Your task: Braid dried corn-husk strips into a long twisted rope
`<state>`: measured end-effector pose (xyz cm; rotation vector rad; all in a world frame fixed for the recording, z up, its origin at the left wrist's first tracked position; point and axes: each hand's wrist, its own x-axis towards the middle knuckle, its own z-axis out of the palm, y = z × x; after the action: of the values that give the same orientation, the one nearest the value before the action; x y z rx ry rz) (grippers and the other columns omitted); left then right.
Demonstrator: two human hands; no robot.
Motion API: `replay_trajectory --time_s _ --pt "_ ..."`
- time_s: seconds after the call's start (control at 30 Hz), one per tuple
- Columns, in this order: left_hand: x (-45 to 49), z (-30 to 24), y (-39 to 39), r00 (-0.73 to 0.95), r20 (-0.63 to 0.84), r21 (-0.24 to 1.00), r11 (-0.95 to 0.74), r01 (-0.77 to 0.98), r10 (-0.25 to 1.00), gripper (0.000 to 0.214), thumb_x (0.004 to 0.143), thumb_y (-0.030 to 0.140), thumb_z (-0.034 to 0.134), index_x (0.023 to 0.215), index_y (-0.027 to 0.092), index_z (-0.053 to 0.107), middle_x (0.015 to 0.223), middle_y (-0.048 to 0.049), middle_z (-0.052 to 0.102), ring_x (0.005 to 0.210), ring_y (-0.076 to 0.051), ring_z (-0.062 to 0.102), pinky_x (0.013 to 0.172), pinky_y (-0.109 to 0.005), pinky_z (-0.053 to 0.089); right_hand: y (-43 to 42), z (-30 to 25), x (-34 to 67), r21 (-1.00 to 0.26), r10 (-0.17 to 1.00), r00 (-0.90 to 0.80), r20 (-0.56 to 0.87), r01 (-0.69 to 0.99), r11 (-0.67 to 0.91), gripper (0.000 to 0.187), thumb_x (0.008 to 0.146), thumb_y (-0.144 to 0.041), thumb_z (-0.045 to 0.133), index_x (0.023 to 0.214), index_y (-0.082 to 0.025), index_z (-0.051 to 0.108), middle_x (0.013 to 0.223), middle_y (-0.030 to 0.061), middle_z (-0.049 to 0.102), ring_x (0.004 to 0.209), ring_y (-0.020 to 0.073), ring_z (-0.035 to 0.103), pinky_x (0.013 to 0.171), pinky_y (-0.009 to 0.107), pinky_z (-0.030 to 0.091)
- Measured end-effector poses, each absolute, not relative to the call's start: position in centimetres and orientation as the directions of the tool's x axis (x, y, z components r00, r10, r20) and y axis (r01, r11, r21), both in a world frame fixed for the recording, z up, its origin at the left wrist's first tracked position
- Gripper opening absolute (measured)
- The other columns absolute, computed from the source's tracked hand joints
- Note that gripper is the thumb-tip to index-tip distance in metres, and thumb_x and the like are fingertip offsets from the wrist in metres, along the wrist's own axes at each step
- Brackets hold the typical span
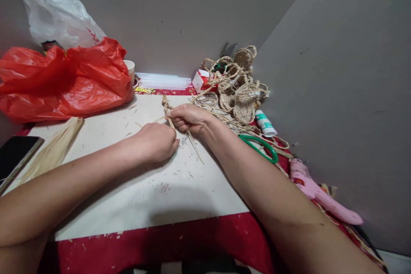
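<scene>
My left hand is closed in a fist over pale, straw-like strands near the middle of the white board. Just beyond it, my right hand pinches the same strands between thumb and fingers. A short braided piece sticks out past my right fingertips, away from me. Below my right hand a loose strand hangs down onto the board. Both hands are close together, with the strands crossing between them. What lies inside the left fist is mostly hidden.
A red plastic bag and a phone are at the left, by a dry husk bundle. Coiled braided cord, green-handled scissors and a pink glue gun line the right. Clear glue sticks lie at the back wall.
</scene>
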<state>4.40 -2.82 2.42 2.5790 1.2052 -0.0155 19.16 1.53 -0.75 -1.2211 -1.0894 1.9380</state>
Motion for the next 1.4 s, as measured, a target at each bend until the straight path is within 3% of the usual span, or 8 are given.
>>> replay_trajectory --time_s 0.07,0.17,0.27,0.33,0.43,0.53,0.9,1.4 --pt "3.6 3.1 -1.3 0.622 -0.028 0.348 -0.576 0.74 0.782 0.028 0.079 0.033 0.045 0.068 0.014 0.063 0.062 -0.0056 0.061 0.057 -0.015 0.051 0.055 -0.026 0.036 1.6 -0.7 19.5 -0.88 0.815 -0.418 -0.401 -0.072 -0.47 0.026 0.076 -0.008 0.054 0.058 -0.016 0.037 0.04 -0.0102 0.026 0.033 0.0004 0.016 0.031 0.011 0.013" --pt "2.7 2.8 1.4 0.341 0.287 0.546 -0.446 0.709 0.895 0.019 0.077 0.026 0.048 0.076 0.013 0.062 0.066 -0.004 0.061 0.06 -0.013 0.05 0.057 -0.024 0.036 1.6 -0.6 19.7 -0.889 0.809 -0.453 -0.374 -0.072 -0.451 0.024 0.078 -0.009 0.054 0.059 -0.015 0.04 0.04 -0.0107 0.025 0.033 0.0002 0.015 0.031 0.011 0.012" --pt "2.8 1.1 2.9 0.348 -0.034 0.848 -0.157 0.507 0.937 0.01 0.075 0.021 0.052 0.074 0.013 0.059 0.061 -0.0026 0.058 0.053 -0.011 0.049 0.054 -0.023 0.037 1.6 -0.6 19.6 -0.894 0.809 -0.459 -0.367 -0.068 -0.444 0.027 0.077 -0.011 0.056 0.057 -0.015 0.038 0.04 -0.0106 0.026 0.034 0.0 0.015 0.031 0.011 0.012" --pt "3.1 0.3 2.9 0.439 -0.266 0.933 0.116 0.34 0.858 0.013 0.079 0.019 0.048 0.069 0.014 0.056 0.057 -0.0028 0.055 0.047 -0.009 0.048 0.049 -0.022 0.037 1.7 -0.7 19.6 -0.901 0.814 -0.452 -0.365 -0.05 -0.431 0.027 0.076 -0.012 0.057 0.057 -0.015 0.039 0.04 -0.0104 0.027 0.034 0.0 0.015 0.031 0.011 0.012" --pt "3.3 0.1 2.3 0.537 -0.376 0.927 0.305 0.219 0.755 0.02 0.081 0.019 0.047 0.062 0.015 0.05 0.048 0.0022 0.041 0.036 -0.004 0.032 0.037 -0.018 0.022 1.6 -0.7 19.7 -0.912 0.821 -0.443 -0.359 -0.02 -0.41 0.026 0.074 -0.014 0.061 0.058 -0.015 0.041 0.04 -0.0104 0.027 0.034 0.0003 0.016 0.031 0.012 0.012" --pt "3.2 0.6 2.1 0.549 -0.353 0.935 0.268 0.231 0.758 0.019 0.079 0.017 0.05 0.06 0.015 0.047 0.046 0.0063 0.03 0.034 -0.002 0.02 0.036 -0.018 0.01 1.6 -0.6 19.7 -0.913 0.816 -0.449 -0.363 -0.004 -0.408 0.03 0.072 -0.015 0.063 0.056 -0.016 0.037 0.04 -0.0107 0.026 0.034 0.0005 0.015 0.032 0.013 0.011" --pt "2.5 0.0 3.1 0.502 -0.258 0.859 -0.043 0.511 0.826 0.006 0.074 0.017 0.052 0.07 0.017 0.057 0.048 0.0053 0.038 0.037 -0.005 0.03 0.038 -0.021 0.022 1.5 -0.8 20.0 -0.947 0.829 -0.465 -0.31 0.226 -0.227 0.031 0.069 -0.03 0.07 0.058 -0.016 0.045 0.036 -0.0102 0.031 0.032 0.0015 0.021 0.033 0.018 0.011" --pt "2.3 -0.3 3.5 0.574 -0.4 0.902 0.194 0.386 0.715 0.016 0.075 0.025 0.051 0.061 0.018 0.046 0.048 0.007 0.025 0.036 -0.004 0.015 0.037 -0.022 0.006 1.1 -0.6 19.7 -0.922 0.88 -0.412 -0.235 0.382 -0.067 0.03 0.073 -0.033 0.068 0.06 -0.015 0.047 0.037 -0.0099 0.031 0.032 0.0021 0.022 0.035 0.02 0.011"
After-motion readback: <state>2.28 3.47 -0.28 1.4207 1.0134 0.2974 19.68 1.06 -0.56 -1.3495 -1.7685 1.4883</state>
